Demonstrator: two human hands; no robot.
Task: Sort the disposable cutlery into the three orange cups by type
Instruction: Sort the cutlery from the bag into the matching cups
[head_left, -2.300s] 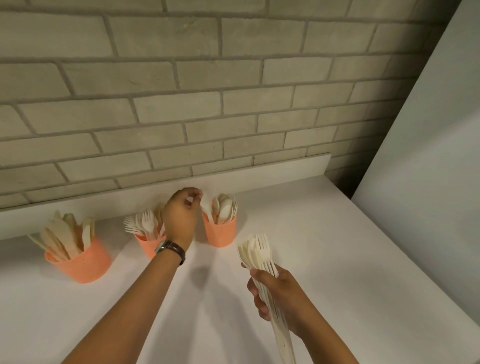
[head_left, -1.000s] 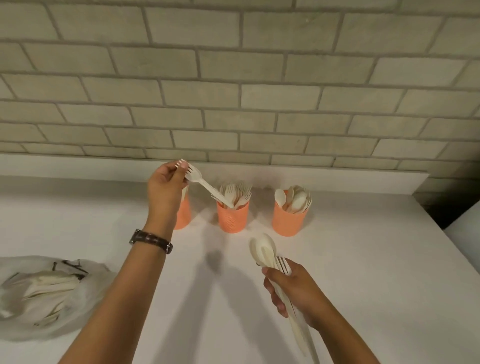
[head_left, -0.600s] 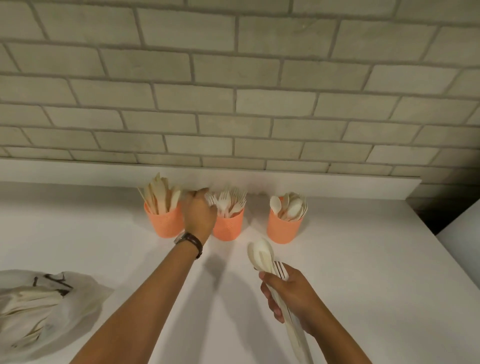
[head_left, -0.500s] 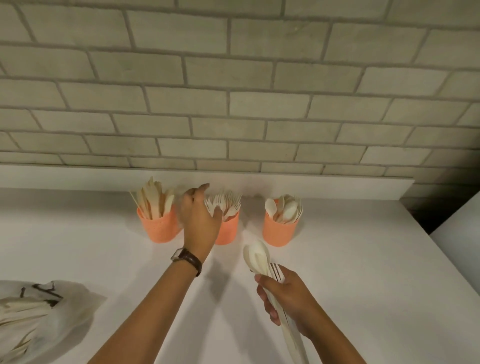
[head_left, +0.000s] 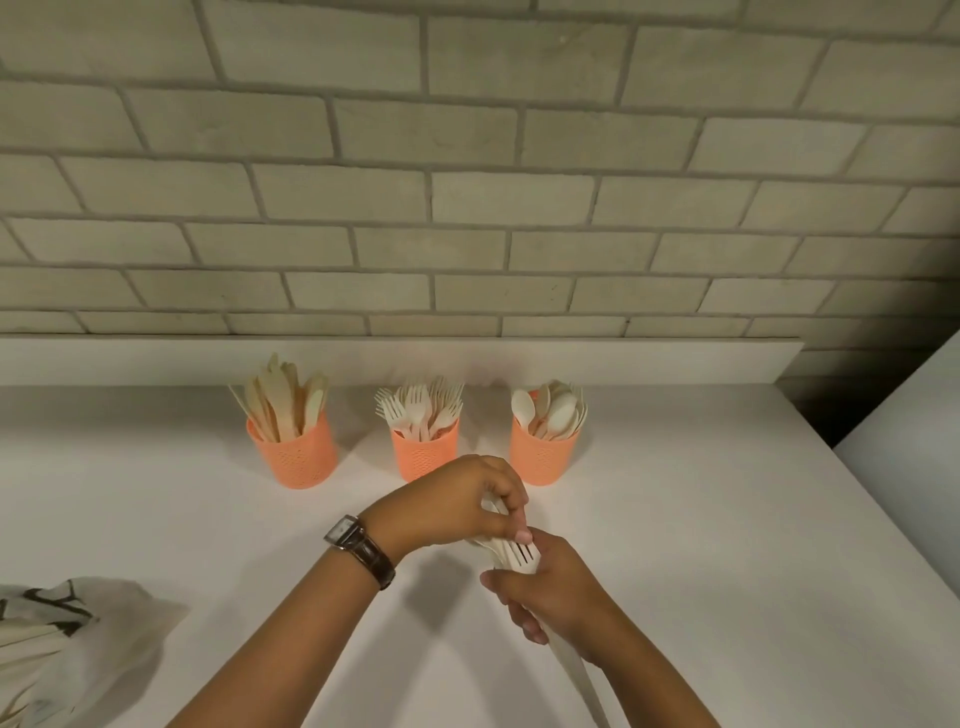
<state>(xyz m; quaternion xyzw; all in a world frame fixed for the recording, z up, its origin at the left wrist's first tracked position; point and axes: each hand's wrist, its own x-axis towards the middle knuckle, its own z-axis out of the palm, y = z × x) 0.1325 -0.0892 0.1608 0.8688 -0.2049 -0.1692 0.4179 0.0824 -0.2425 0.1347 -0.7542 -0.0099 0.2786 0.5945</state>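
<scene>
Several pale disposable pieces sit as a bundle (head_left: 514, 555) low over the white counter (head_left: 727, 519). A fork's slotted tines show at its top, and long flat handles trail down out of the right hand (head_left: 558, 592), which is wrapped closed around them. The left hand (head_left: 452, 501) reaches across and its fingers (head_left: 511, 512) pinch the heads of the bundle; the hand covers them, so I cannot tell which piece it has singled out. To my eye this is the picking-out step: one piece wants drawing free without dragging its neighbours, then carrying to the cup of its own kind. Beyond stand three perforated orange cups in a row, apart from one another, with knives in the left cup (head_left: 293, 460), forks in the middle cup (head_left: 423, 457) and spoons in the right cup (head_left: 543, 460). All the pieces look matt, cream, thin and stiff. A dark-strapped wristwatch (head_left: 358, 551) sits on the left wrist. A crumpled white bag (head_left: 67, 639), seemingly with more pieces inside, lies at the near left, and a wall (head_left: 467, 208) of pale brick rises behind.
</scene>
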